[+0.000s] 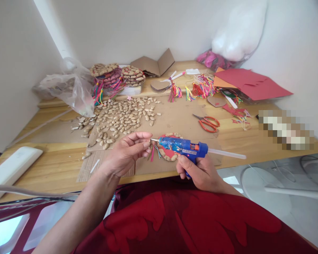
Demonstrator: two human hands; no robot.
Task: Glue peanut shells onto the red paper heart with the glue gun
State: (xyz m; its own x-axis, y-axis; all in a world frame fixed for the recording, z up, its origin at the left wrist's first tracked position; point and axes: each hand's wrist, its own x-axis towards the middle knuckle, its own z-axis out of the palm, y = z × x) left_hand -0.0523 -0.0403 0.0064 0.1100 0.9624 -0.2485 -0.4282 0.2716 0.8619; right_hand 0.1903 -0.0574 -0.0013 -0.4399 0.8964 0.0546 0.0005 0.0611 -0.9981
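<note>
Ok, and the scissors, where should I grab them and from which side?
I'd take the scissors by the orange handles, coming from the near right. They lie flat with the loops toward your right and the pointed blades aimed up and left, away from that approach. Your right hand is holding the glue gun, so it would probably need freeing first.

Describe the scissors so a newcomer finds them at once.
On the wooden table, find the big red paper at the back right. Come forward and left to the flat cardboard, beyond the blue glue gun. Near its right edge lie the scissors, blades leftward, set apart from nearby craft pieces by their orange-red looped handles.
</note>
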